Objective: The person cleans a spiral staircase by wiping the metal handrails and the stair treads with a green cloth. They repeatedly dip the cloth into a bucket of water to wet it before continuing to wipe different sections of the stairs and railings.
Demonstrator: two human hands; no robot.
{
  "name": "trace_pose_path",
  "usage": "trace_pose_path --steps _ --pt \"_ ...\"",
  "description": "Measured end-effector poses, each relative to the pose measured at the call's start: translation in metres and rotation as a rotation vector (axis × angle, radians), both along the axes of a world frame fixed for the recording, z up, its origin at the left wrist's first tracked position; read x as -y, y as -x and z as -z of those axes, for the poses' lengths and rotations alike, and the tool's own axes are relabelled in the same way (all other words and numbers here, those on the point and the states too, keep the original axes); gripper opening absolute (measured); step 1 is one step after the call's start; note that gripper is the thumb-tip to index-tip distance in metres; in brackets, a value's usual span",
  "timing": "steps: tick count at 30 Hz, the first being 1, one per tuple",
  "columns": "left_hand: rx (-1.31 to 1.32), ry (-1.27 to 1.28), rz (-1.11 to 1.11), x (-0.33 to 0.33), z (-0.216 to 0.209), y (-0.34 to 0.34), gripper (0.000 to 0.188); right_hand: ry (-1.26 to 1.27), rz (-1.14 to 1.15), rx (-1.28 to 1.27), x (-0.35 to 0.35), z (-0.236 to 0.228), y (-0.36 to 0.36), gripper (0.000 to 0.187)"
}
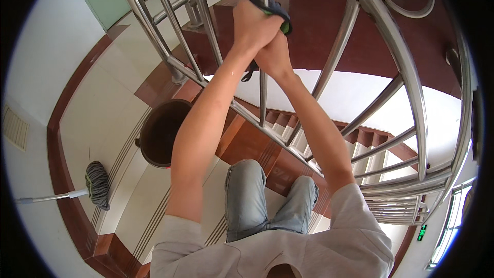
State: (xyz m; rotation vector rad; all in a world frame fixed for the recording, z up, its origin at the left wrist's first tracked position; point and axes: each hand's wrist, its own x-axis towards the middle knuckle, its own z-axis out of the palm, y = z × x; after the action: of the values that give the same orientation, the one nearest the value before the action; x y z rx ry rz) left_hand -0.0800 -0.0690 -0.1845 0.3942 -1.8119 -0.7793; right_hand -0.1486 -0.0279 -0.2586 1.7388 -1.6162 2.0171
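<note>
Both my arms stretch forward to one upright steel bar (263,98) of a stair railing. A dark grey-blue cloth (275,10) with a green patch is wrapped round that bar. My left hand (256,24) is closed over the cloth on the bar. Just below it and overlapping it, my right hand (274,55) is closed on the cloth and bar too; its fingers are mostly hidden. A dark strap or end of the cloth (249,72) hangs beneath the hands.
A dark round bucket (163,134) stands on the steps left of my left forearm. Farther left, a mop (97,185) with a grey stringy head lies across a step. The curved steel handrail (411,87) bends round on the right, with lower stairs (368,157) beyond the bars.
</note>
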Motion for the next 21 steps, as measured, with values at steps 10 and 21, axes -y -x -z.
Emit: trace_pose_path --steps 10,21 --pt "0.062 0.103 -0.092 0.008 -0.076 -0.011 0.021 0.128 0.061 -0.098 0.013 -0.074 0.012 0.022" --pt "0.045 0.294 0.077 0.011 -0.142 -0.016 0.018 0.176 -0.219 -0.028 0.025 -0.141 0.0 0.029"
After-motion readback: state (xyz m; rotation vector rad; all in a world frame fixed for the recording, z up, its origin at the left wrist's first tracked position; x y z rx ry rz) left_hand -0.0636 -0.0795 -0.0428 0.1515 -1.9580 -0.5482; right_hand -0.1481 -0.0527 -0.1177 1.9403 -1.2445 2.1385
